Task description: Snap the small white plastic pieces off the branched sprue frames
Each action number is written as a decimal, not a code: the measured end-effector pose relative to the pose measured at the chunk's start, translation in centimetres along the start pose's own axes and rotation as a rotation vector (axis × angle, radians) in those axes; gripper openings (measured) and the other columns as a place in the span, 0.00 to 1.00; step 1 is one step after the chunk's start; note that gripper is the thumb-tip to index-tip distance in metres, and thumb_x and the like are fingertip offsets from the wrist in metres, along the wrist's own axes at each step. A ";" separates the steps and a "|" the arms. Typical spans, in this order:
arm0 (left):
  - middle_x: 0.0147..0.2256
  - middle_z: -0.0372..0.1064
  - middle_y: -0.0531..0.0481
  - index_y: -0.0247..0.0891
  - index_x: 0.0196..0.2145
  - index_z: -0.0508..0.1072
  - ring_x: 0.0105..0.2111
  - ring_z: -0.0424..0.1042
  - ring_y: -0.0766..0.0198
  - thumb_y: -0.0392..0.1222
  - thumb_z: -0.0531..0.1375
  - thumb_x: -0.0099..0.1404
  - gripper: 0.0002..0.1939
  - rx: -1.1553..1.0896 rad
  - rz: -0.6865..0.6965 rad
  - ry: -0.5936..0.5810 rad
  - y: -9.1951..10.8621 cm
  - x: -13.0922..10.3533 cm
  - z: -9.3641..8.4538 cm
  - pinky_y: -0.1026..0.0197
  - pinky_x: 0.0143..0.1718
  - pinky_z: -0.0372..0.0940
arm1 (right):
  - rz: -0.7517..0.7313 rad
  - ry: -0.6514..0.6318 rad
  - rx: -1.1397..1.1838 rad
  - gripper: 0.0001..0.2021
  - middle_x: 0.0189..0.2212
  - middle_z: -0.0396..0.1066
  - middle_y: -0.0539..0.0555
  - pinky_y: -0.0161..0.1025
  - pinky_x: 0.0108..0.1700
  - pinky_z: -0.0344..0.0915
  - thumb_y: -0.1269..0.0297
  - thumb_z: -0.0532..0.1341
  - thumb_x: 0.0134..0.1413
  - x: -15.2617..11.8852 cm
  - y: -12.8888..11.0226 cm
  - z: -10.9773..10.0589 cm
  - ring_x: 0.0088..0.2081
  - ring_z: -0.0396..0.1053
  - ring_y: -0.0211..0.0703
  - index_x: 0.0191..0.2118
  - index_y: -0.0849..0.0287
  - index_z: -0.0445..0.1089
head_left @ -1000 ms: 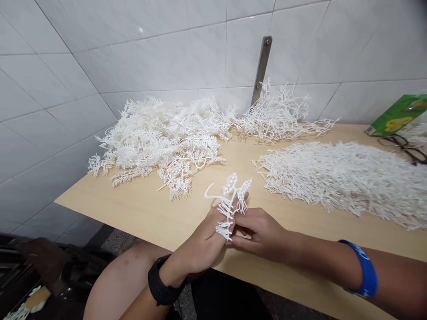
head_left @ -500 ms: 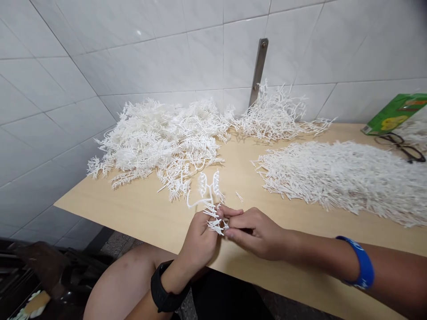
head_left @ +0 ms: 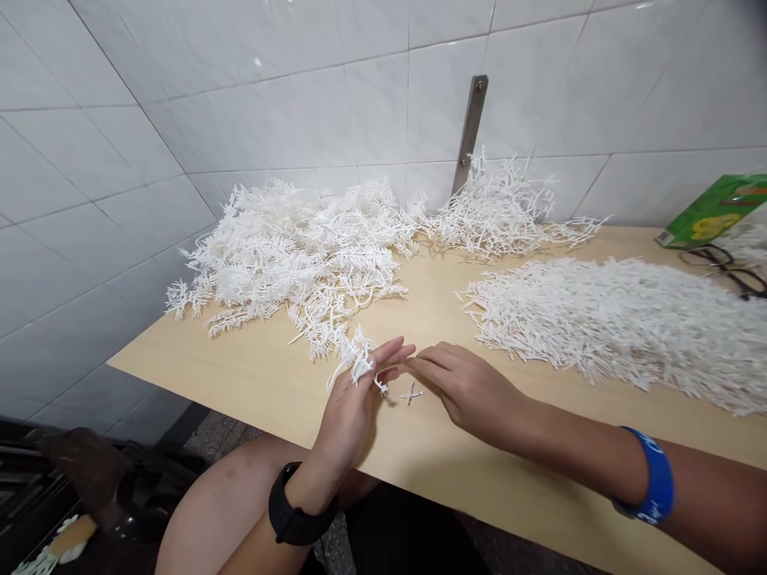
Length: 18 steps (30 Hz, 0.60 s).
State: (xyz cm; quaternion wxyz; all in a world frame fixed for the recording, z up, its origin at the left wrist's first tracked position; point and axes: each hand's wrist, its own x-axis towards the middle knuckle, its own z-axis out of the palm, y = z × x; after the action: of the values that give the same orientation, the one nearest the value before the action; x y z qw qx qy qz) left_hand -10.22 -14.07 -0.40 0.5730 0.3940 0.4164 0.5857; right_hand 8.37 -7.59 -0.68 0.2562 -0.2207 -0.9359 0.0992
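Note:
My left hand (head_left: 351, 407) is closed on a white branched plastic sprue (head_left: 359, 355), gripped near the thumb with its fingers stretched out to the right. Prongs of the sprue stick up and over the thumb. My right hand (head_left: 473, 391) is palm down with its fingers extended, their tips close to the left fingertips; no piece shows in it. A few small loose white prongs (head_left: 411, 393) lie crossed between the two hands, over the table.
A large heap of white sprues (head_left: 288, 247) covers the table's back left, with a thinner tangle (head_left: 503, 212) beside it. Loose white prongs (head_left: 617, 319) are piled at right. A green carton (head_left: 710, 212) and eyeglasses (head_left: 725, 267) stand behind them. The wooden table (head_left: 209, 371) meets a tiled wall.
The sprue has tipped over to the left in my left hand. My right hand has come away from it and its fingers have straightened. Small prongs now show between the hands.

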 end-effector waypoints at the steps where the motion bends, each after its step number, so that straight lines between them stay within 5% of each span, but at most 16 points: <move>1: 0.54 0.73 0.40 0.42 0.53 0.76 0.56 0.69 0.51 0.55 0.57 0.68 0.22 0.034 0.007 -0.017 0.0 -0.1 -0.1 0.52 0.57 0.61 | 0.018 0.031 0.013 0.17 0.41 0.73 0.62 0.47 0.44 0.67 0.76 0.48 0.64 0.0 -0.3 -0.1 0.42 0.69 0.49 0.52 0.62 0.69; 4: 0.59 0.68 0.44 0.47 0.57 0.73 0.59 0.66 0.51 0.55 0.55 0.70 0.22 0.144 0.004 -0.093 0.2 -0.3 -0.1 0.53 0.58 0.60 | 0.043 0.103 0.211 0.14 0.42 0.74 0.60 0.46 0.47 0.67 0.71 0.52 0.65 0.0 -1.4 -0.2 0.43 0.70 0.48 0.52 0.60 0.69; 10: 0.57 0.70 0.45 0.44 0.55 0.75 0.59 0.66 0.50 0.49 0.53 0.71 0.20 0.372 0.001 -0.240 1.4 -1.1 0.9 0.52 0.63 0.55 | -0.024 0.015 0.459 0.11 0.37 0.76 0.57 0.37 0.43 0.68 0.59 0.56 0.67 0.0 -2.3 0.6 0.39 0.72 0.43 0.41 0.60 0.72; 15: 0.30 0.78 0.43 0.38 0.35 0.81 0.40 0.78 0.51 0.48 0.57 0.68 0.15 0.315 0.030 -0.084 1.0 -0.9 0.9 0.50 0.51 0.67 | -0.106 -0.025 0.424 0.19 0.21 0.69 0.50 0.33 0.33 0.63 0.67 0.48 0.69 -0.2 -3.2 -0.1 0.25 0.67 0.36 0.27 0.58 0.66; 18: 0.11 0.60 0.58 0.40 0.29 0.75 0.21 0.72 0.62 0.49 0.58 0.67 0.14 0.040 0.041 0.096 0.3 -0.4 0.4 0.49 0.52 0.66 | -0.343 -0.146 0.356 0.15 0.20 0.69 0.50 0.36 0.30 0.60 0.69 0.49 0.67 -0.5 -3.9 -0.6 0.23 0.64 0.38 0.29 0.57 0.67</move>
State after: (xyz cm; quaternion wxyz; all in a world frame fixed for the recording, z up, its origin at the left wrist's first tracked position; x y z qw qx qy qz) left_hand -9.93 -14.49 0.03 0.5322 0.3854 0.4466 0.6072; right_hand 7.68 -11.18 0.82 0.2360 -0.0023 -0.9434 0.2330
